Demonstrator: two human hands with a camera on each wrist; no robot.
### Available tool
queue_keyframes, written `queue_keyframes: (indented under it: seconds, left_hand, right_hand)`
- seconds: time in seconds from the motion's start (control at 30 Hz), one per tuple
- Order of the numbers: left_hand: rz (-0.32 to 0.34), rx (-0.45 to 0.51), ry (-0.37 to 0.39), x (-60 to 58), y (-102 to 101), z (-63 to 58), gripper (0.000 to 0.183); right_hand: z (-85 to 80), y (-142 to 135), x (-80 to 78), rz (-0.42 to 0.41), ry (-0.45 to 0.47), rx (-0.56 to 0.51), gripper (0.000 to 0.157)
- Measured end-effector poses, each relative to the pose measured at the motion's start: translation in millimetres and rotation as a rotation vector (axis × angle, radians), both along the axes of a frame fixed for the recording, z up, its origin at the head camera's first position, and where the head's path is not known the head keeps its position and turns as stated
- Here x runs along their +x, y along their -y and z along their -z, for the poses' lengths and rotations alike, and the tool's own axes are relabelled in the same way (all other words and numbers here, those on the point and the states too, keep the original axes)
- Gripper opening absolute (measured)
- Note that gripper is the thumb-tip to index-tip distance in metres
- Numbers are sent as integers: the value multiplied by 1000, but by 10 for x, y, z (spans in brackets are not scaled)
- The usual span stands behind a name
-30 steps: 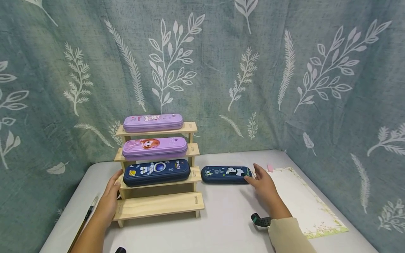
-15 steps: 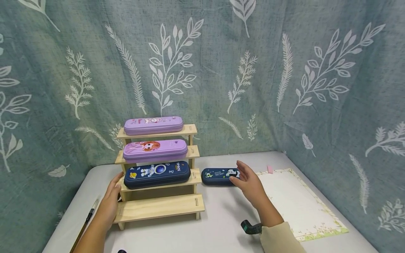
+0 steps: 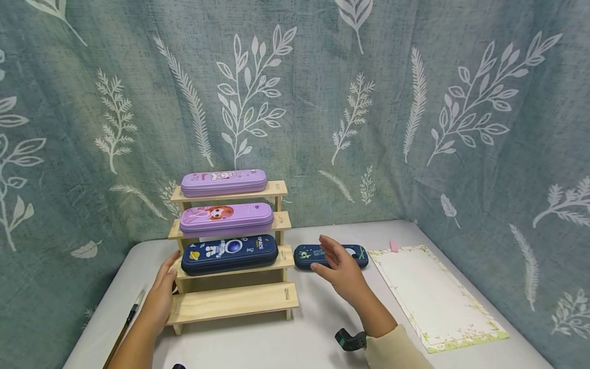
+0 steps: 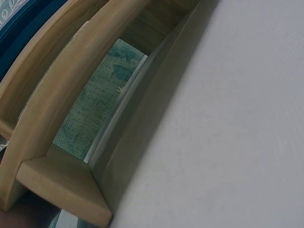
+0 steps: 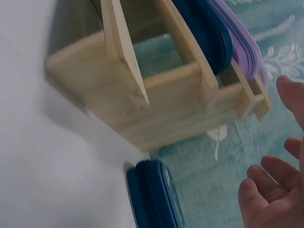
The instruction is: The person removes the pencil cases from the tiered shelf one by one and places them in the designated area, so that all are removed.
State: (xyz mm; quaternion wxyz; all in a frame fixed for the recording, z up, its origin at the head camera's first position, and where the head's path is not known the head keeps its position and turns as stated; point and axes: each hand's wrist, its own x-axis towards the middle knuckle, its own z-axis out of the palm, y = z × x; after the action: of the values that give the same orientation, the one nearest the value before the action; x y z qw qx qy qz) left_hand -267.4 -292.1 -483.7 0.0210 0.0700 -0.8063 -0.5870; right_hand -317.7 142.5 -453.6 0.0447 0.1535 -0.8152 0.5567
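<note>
A tiered wooden rack stands left of centre on the white surface. Two purple pencil cases, one with a bunny-like print and one with a red-haired girl, lie on its upper tiers. The navy astronaut pencil case occupies the tier below; the lowest board is bare. My left hand rests along the rack's left side with fingers extended. With fingers spread and holding nothing, my right hand hovers in front of the navy panda pencil case, partly covering it. That case lies flat right of the rack.
A brush lies at the far left. On the right are a flower-bordered sheet of paper and a small pink piece by its top edge. A leaf-patterned curtain closes off the back and sides.
My right hand has moved left from the panda pencil case's right end toward the rack. The panda case stays in place, and the left hand keeps its spot at the rack's side.
</note>
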Motion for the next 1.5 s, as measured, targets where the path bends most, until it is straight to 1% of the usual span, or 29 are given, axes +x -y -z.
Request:
queue_keyframes:
  seconds: [0.17, 0.47, 0.63, 0.8, 1.0, 1.13, 1.33, 1.5]
  left_hand:
    - [-2, -8, -5, 13, 0, 3, 56]
    - [-9, 1, 12, 16, 14, -10, 56]
    - [-14, -8, 13, 14, -3, -20, 56]
    - [-10, -3, 8, 33, -42, -42, 56]
    - [-5, 1, 9, 45, -54, -10, 56]
    - [7, 15, -18, 43, -49, 27, 56]
    - [21, 15, -31, 40, -38, 48, 56]
    - [10, -15, -21, 16, -9, 23, 56]
  right_hand:
    - [-63, 140, 65, -20, -16, 17, 79]
    - [-127, 423, 88, -30, -31, 14, 75]
    - [-148, 576, 113, -87, -38, -7, 74]
    - [-148, 692, 136, -128, -59, 9, 78]
    - [-162, 798, 143, -120, -88, 62, 81]
    - [-179, 862, 119, -117, -110, 109, 83]
    - [-221, 955, 84, -86, -93, 150, 83]
    - [-279, 1063, 24, -60, -86, 202, 88]
